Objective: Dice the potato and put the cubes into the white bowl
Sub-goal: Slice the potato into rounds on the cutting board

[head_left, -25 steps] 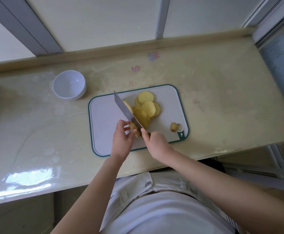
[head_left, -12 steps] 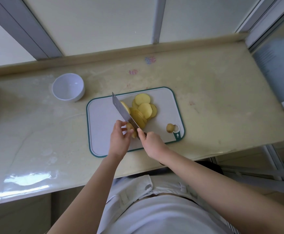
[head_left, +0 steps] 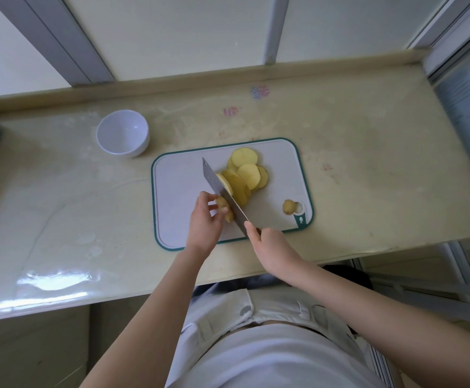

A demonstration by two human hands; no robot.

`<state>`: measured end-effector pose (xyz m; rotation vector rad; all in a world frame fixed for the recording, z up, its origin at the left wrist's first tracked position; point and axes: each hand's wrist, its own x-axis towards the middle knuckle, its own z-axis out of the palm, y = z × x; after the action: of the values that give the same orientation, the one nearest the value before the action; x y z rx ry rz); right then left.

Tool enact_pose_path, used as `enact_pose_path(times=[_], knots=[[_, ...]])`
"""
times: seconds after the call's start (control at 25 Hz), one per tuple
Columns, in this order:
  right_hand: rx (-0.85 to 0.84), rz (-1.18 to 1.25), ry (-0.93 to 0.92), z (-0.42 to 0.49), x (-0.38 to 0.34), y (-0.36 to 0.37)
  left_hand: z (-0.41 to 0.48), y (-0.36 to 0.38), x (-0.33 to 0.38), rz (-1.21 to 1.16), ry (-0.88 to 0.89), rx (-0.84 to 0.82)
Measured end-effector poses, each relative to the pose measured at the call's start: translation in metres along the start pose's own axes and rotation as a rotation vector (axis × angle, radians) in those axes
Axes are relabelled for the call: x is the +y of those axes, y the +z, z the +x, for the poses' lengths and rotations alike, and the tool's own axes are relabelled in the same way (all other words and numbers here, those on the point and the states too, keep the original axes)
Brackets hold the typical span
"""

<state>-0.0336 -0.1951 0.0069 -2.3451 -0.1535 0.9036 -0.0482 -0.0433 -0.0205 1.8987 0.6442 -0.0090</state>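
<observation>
Knife (head_left: pixel 220 189) further along potato (head_left: pixel 229 217), slices (head_left: pixel 246 175) beside

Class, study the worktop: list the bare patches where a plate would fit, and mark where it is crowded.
Free: the cutting board's left part, between its rim and the knife; the counter right of the board; the counter in front of the bowl. Crowded: mid-board, where the left hand holds the potato, the right hand grips the knife, and slices pile.
</observation>
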Motion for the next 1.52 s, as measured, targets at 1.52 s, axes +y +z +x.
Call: enact_pose_path(times=[1.52], knots=[[-0.014,0.049,-0.022,-0.02,-0.026,-0.032,-0.008,-0.003,0.004,-0.141,-0.047,-0.005]])
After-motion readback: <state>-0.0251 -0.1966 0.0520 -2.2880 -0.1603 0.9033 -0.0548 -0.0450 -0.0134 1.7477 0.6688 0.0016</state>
